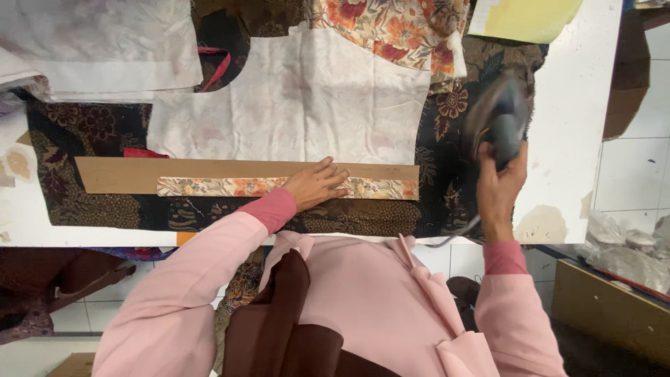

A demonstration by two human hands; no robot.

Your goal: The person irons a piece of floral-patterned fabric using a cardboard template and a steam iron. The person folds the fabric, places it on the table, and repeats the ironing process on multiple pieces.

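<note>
Hands, an iron and a strip of cloth

Left hand (317, 185) lies flat in the middle of the frame. Its fingers are spread out and pressed down on a long flowery strip of cloth (230, 186). It grips nothing; it only pushes down. The strip looks thin, soft and light, so it would slide or wrinkle easily. Pressing on it flat seems a better way to keep it than pinching it.

Under the strip lies a long brown cardboard strip (118, 174). That one looks stiff and straight.

Right hand (499, 188) is at the right of the frame, closed around the handle of a dark iron (499, 119). The iron is blurry and looks heavy and hard. The handle is the place to hold it. It is well apart from the flowery strip, up and to the right of it.

Above the cardboard lies a big white cloth piece (293, 105). Dark patterned fabric (91, 202) covers the white tabletop (572, 139) beneath it all. Yellow paper (523, 17) sits at the upper right.
</note>
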